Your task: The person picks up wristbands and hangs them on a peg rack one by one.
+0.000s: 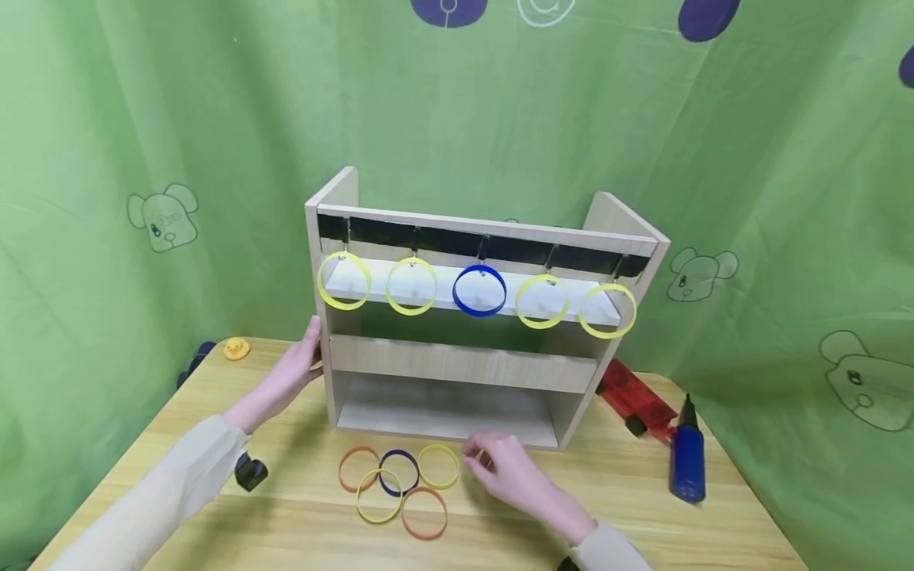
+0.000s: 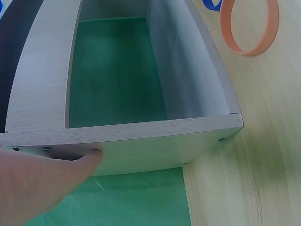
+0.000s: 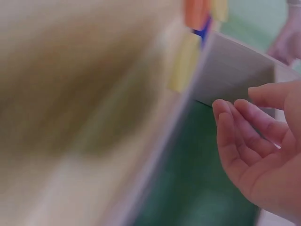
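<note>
The left hand (image 1: 291,369) rests uncurled against the pale wooden rack (image 1: 464,363), seemingly to steady it; the right hand (image 1: 510,470), fingers loosely bent, thumb apart, holds nothing beside a thin yellow ring (image 1: 438,487) lying on the light wooden table (image 1: 300,523). Metal hooks (image 1: 414,244) suspend four yellow hoops (image 1: 344,306) and one blue hoop (image 1: 480,312).

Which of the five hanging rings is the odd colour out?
The middle one: the blue ring, third from either end. The other four, two on each side, are yellow rings.
</note>
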A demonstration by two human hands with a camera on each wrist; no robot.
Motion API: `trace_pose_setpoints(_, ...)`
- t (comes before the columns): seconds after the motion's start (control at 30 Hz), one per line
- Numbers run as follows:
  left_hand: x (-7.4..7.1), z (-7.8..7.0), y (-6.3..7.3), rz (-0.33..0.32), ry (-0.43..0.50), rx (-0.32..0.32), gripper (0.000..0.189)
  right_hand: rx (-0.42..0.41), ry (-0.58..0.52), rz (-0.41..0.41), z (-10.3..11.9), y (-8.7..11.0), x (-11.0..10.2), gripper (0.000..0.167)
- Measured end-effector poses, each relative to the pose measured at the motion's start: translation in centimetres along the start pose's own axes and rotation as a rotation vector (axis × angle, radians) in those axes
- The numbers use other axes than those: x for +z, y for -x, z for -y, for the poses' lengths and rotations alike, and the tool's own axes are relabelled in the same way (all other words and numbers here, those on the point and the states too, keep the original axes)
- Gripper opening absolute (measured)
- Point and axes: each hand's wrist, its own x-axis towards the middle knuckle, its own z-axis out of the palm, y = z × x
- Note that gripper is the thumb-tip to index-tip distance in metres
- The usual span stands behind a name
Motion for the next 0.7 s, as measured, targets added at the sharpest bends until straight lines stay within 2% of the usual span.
trace_pose_setpoints(0.13, 0.1, 0.0, 0.1, -0.003, 0.004, 0.001, 0.088, 0.019, 0.013, 0.019, -1.0, -0.5, 2.0, 0.005)
trace_pose_setpoints(0.27, 0.2, -0.2, 0.2, -0.001, 0.008, 0.008, 0.087, 0.06, 0.059, 0.029, -1.5, -0.9, 3.1, 0.006)
trace_pose_setpoints(0.47, 0.3, -0.5, 0.3, 0.003, 0.014, 0.005, 0.086, 0.115, 0.084, 0.051, -1.6, -1.5, 3.6, 0.009)
trace_pose_setpoints(0.7, 0.2, -0.3, 0.1, -0.003, 0.01, 0.003, 0.088, 0.123, 0.125, 0.071, -1.5, -2.0, 3.7, 0.014)
